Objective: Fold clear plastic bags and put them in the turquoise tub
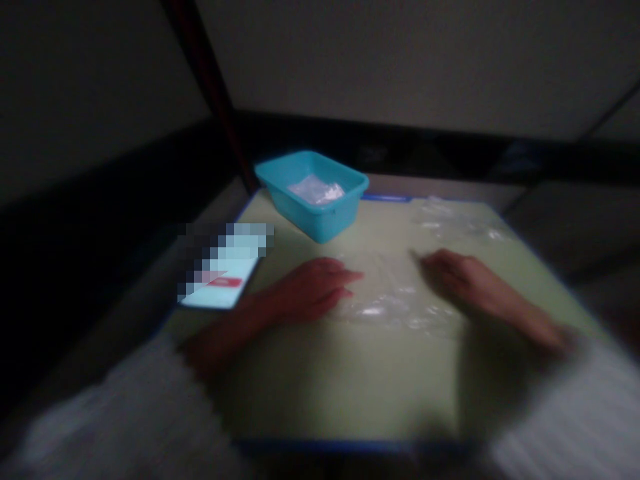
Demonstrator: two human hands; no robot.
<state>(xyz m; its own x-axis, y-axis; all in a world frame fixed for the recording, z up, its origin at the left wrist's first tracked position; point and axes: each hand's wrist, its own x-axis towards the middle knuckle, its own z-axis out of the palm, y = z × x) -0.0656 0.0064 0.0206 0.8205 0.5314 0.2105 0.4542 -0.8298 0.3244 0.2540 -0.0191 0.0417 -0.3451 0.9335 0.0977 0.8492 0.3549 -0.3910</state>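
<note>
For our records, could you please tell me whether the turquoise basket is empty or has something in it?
It is not empty: some pale, shiny material shows inside the turquoise basket, but blur hides how much.

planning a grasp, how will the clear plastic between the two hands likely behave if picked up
The clear plastic will probably be floppy, since it lies wrinkled and nearly flat on the yellow-green surface. It looks thin and see-through, so likely light for its size. Its bright glints suggest it may be slippery.
</note>
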